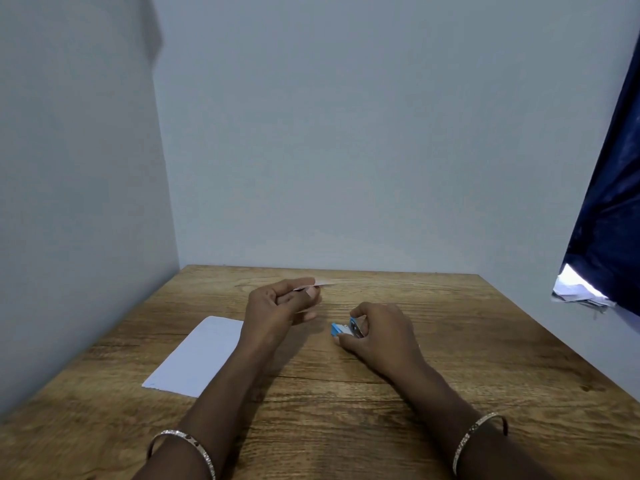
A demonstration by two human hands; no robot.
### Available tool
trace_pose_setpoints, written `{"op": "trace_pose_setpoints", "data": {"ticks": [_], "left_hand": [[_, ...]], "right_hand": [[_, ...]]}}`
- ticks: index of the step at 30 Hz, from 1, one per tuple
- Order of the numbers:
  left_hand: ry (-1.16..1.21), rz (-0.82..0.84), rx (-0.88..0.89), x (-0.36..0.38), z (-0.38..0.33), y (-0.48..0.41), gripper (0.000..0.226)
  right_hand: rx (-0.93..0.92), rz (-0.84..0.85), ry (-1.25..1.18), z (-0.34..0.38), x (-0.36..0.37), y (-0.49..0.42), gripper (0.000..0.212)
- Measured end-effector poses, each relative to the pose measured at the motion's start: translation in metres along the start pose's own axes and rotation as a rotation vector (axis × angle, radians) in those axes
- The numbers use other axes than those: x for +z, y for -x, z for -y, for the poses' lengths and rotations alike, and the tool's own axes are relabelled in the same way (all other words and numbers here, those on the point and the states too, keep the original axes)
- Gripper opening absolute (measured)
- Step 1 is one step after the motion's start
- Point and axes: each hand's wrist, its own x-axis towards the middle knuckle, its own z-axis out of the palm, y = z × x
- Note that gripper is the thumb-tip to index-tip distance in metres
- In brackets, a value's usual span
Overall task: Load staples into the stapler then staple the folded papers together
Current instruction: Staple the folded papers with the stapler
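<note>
I count one blue stapler (pixel 347 329) gripped in right hand (pixel 381 332), left hand (pixel 278 308) pinching one thin pinkish piece (pixel 323 283), one paper (pixel 199 358) lying left

Your folded papers (pixel 197 356) lie on the table (pixel 467 358), left of your left hand (pixel 277 306), which holds a thin flat piece (pixel 323 283) above the tabletop. Right of it, your right hand (pixel 381 332) grips the stapler (pixel 342 329) on the table.
</note>
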Motion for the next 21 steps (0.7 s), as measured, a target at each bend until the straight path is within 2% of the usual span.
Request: {"op": "trace_pose_setpoints", "data": {"ticks": [2, 4, 6, 8, 10, 12, 14, 16, 19, 21], "left_hand": [[0.018, -0.027, -0.008, -0.001, 0.001, 0.000, 0.016], [-0.037, -0.046, -0.013, -0.003, 0.002, -0.001, 0.023], [-0.111, -0.055, -0.021, -0.005, 0.002, -0.001, 0.029], [-0.156, -0.061, -0.033, -0.006, 0.002, -0.002, 0.034], [-0.182, -0.040, -0.052, -0.005, 0.001, -0.001, 0.034], [-0.206, 0.016, -0.056, -0.004, 0.000, 0.000, 0.045], [-0.234, 0.053, -0.047, -0.001, -0.001, 0.003, 0.058], [-0.231, 0.066, -0.053, 0.001, -0.002, 0.003, 0.062], [-0.226, 0.089, -0.062, 0.002, -0.003, 0.003, 0.060], [-0.226, 0.085, -0.072, 0.002, -0.001, 0.002, 0.050]], "right_hand": [[-0.019, -0.031, -0.044, 0.001, -0.001, 0.001, 0.079], [-0.077, -0.123, -0.179, 0.003, -0.003, 0.001, 0.085], [-0.166, -0.187, -0.312, 0.008, -0.005, 0.002, 0.073], [-0.223, -0.187, -0.435, 0.013, -0.006, 0.003, 0.052], [-0.200, -0.138, -0.573, 0.016, -0.006, 0.003, 0.029], [-0.116, -0.086, -0.707, 0.017, -0.006, 0.002, 0.014], [-0.027, -0.055, -0.801, 0.016, -0.007, 0.000, 0.010], [0.030, -0.029, -0.882, 0.015, -0.007, -0.001, 0.007], [0.077, -0.017, -0.931, 0.014, -0.007, -0.002, 0.008], [0.098, -0.013, -0.952, 0.015, -0.007, -0.002, 0.009]]}}
